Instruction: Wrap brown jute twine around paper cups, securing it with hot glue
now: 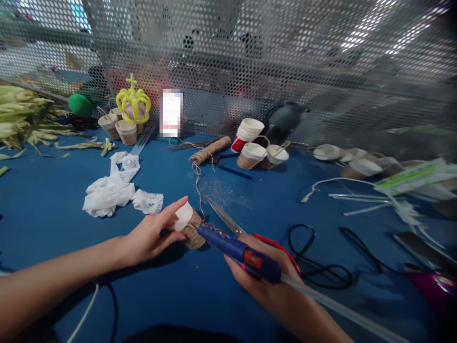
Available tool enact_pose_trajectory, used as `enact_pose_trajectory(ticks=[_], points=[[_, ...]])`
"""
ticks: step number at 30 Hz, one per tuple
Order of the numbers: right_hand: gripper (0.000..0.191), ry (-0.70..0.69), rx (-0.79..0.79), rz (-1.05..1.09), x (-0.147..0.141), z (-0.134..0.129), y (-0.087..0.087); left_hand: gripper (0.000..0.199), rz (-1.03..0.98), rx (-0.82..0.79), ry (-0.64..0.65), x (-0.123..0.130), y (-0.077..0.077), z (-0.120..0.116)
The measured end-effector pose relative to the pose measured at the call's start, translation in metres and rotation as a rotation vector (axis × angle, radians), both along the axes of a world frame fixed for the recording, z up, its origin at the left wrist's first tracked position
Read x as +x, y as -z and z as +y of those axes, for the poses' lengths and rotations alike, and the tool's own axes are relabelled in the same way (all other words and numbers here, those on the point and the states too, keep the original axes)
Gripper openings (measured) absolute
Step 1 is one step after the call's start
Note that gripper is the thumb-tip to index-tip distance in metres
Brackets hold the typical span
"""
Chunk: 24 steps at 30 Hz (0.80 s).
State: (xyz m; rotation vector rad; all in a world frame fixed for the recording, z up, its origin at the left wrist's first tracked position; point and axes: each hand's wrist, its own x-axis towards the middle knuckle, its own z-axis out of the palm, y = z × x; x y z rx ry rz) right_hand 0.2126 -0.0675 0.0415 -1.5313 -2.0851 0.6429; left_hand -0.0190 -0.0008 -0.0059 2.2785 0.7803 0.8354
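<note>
My left hand (152,236) is closed around a small paper cup (183,216), tipped on its side with its white part toward my palm. Brown twine (194,238) wraps the cup's far part, and a strand runs from it up to a twine roll (210,150). My right hand (250,286) grips a blue hot glue gun (228,244), its nozzle at the twine-wrapped side; whether it touches I cannot tell. A long clear glue stick (321,297) sticks out of its back. Scissors (226,218) with red handles lie beside and partly behind my right hand.
White lace (109,193) lies left of centre. Twine-wrapped cups (252,155), stacked paper cups (250,128) and a yellow crown (133,107) stand along the perforated metal screen (221,62). Black cord (321,271), a phone (423,252) and clear glue sticks (360,199) lie at right.
</note>
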Motion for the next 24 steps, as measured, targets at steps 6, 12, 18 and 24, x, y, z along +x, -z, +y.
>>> enact_pose_trajectory(ticks=[6,12,18,24], points=[[0.013,0.045,0.007,0.023,-0.0008,0.0003,0.0050,0.058,-0.020,-0.045,0.025,0.0007,-0.0009,-0.0001],[0.023,0.022,-0.002,0.025,-0.0017,0.0013,-0.0009,0.059,-0.067,-0.075,0.061,0.0021,-0.0038,-0.0005],[0.020,0.010,-0.036,0.025,-0.0018,0.0005,-0.0029,0.059,-0.072,-0.047,0.044,0.0020,-0.0003,0.0011],[0.017,0.055,0.005,0.017,-0.0003,0.0018,0.0034,0.061,-0.093,-0.056,0.050,0.0016,0.0026,0.0023]])
